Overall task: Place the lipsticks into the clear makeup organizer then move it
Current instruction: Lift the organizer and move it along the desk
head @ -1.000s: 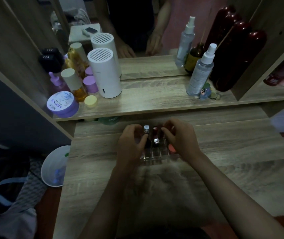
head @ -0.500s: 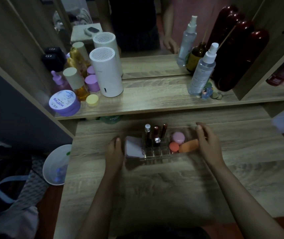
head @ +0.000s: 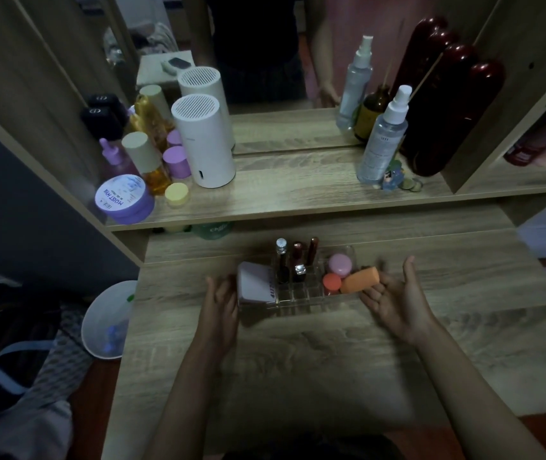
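The clear makeup organizer (head: 311, 298) sits in the middle of the wooden dressing table (head: 331, 360). Three lipsticks stand upright in its centre slots: a silver-capped one (head: 281, 257), a dark red one (head: 297, 260) and a brown one (head: 313, 252). A pale pink box (head: 255, 287) fills its left end. A pink compact (head: 340, 264), a coral round pot (head: 331, 282) and an orange sponge (head: 361, 279) lie in its right end. My left hand (head: 220, 300) presses against the left end. My right hand (head: 394, 297), palm turned inward, cups the right end with its fingertips under the edge.
The shelf above the table holds a white cylinder (head: 203, 141), a purple jar (head: 124, 199), a spray bottle (head: 384, 137) and a tall dark red bottle (head: 447, 111), with a mirror behind. A white bin (head: 109, 320) stands left of the table.
One second ago both hands were over the lipsticks in the centre slots. They let go, spread out to the organizer's two ends, and now close in against its sides.
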`<state>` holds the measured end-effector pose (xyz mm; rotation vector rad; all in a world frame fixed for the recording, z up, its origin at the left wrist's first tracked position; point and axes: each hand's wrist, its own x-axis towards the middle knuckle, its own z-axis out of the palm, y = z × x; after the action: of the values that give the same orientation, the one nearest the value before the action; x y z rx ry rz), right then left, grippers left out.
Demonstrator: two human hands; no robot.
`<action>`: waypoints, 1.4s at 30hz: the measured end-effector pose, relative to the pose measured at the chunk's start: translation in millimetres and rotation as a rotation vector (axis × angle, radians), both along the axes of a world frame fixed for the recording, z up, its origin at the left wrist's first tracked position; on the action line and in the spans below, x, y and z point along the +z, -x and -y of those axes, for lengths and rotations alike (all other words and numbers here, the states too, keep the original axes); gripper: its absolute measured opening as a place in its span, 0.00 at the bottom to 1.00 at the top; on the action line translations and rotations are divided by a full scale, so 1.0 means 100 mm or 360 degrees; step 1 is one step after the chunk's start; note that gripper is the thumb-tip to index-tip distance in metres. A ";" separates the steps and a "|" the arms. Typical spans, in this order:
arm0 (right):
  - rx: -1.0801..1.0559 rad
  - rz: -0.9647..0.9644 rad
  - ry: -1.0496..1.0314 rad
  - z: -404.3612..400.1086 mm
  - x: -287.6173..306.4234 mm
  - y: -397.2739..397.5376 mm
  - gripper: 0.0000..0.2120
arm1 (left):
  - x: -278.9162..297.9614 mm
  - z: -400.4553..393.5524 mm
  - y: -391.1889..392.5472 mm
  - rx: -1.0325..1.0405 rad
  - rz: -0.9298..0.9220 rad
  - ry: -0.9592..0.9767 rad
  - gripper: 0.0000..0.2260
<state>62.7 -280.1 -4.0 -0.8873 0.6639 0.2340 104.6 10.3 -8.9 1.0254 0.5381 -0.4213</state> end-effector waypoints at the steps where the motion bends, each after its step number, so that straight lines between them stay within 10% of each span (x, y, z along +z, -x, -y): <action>1: 0.0019 -0.0007 -0.0005 0.01 -0.01 0.00 0.41 | 0.00 -0.01 0.00 -0.0002 -0.0002 0.0027 0.29; 21: 0.0233 0.0004 -0.0061 0.23 -0.09 -0.05 0.47 | -0.15 0.19 0.05 -0.0194 0.0078 0.0033 0.28; 42: -0.0075 0.0218 0.0108 1.96 0.01 0.58 0.47 | -0.21 2.04 0.26 -0.0374 0.0077 0.0096 0.25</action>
<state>4.8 -475.7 -3.1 -0.9430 0.5672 0.1078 78.7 -194.1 -29.5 1.0417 0.3601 -0.6155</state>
